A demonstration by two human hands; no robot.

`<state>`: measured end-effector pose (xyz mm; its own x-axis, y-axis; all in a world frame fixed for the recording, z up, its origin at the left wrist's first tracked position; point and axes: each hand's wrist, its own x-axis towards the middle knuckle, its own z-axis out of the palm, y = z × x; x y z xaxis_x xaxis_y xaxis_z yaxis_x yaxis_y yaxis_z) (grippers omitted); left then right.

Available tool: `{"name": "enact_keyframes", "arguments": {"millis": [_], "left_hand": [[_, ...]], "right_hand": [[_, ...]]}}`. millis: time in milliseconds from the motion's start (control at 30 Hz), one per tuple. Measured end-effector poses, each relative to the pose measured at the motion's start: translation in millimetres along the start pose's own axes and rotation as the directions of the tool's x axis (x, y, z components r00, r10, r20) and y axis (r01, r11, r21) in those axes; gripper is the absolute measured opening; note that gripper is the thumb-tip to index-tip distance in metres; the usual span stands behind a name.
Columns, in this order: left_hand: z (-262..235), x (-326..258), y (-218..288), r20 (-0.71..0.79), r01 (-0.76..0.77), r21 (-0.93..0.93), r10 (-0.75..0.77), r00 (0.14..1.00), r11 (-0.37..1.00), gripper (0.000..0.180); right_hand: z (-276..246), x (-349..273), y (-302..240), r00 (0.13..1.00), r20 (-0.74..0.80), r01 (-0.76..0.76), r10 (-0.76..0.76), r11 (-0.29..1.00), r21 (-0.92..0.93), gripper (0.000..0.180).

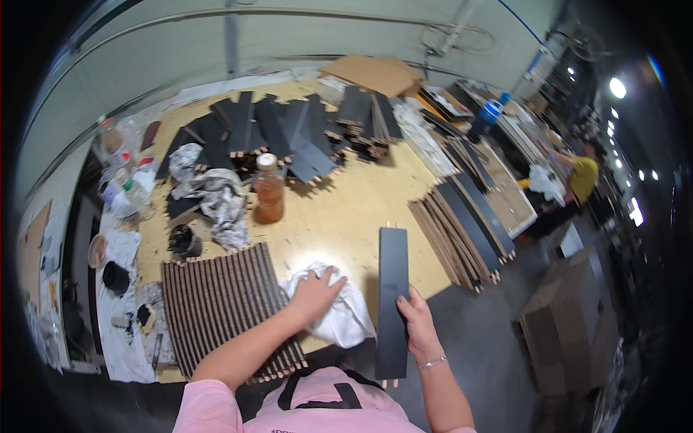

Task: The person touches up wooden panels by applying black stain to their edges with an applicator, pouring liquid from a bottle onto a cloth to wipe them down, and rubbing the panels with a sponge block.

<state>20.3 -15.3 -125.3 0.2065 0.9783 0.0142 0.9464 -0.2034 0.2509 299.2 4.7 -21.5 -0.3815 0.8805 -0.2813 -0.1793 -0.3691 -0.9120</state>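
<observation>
My right hand [419, 323] grips a long dark grey board [392, 281] by its right edge, the thumb on its face. Held lengthwise, the board has light wooden dowels sticking out of both ends. My left hand [317, 294] is closed on a crumpled white cloth [341, 317] at the table's near edge. Under my left forearm lies a row of narrow boards [224, 307] set on edge, with dowel ends showing. To the right, more dark boards [462, 224] are stacked side by side on the table [332, 224].
Dark boards [271, 126] lie piled at the back. A bottle of amber liquid [269, 193], a stained rag [220, 198] and a black-smeared cup [185, 241] stand left of centre. Cardboard [372, 74] lies behind. A person in yellow [583, 177] works at far right, beyond a blue bottle [491, 112].
</observation>
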Motion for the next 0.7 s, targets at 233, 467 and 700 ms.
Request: {"name": "enact_keyframes", "arguments": {"millis": [233,467,700], "left_hand": [[-111,63,52,-0.422,-0.195,-0.714,-0.191,0.886,0.672,0.043],[-62,-28,137,-0.337,-0.487,-0.593,0.352,0.873,0.642,0.047],[-102,-47,120,-0.424,-0.346,-0.643,0.059,0.904,0.683,0.042]], "right_hand": [[-43,7,-4,0.981,-0.148,0.113,-0.127,0.989,-0.099,0.047],[-44,43,-31,0.9,-0.246,0.367,-0.361,0.93,-0.022,0.035],[-40,43,-34,0.934,-0.211,0.245,-0.288,0.947,-0.209,0.033]]}}
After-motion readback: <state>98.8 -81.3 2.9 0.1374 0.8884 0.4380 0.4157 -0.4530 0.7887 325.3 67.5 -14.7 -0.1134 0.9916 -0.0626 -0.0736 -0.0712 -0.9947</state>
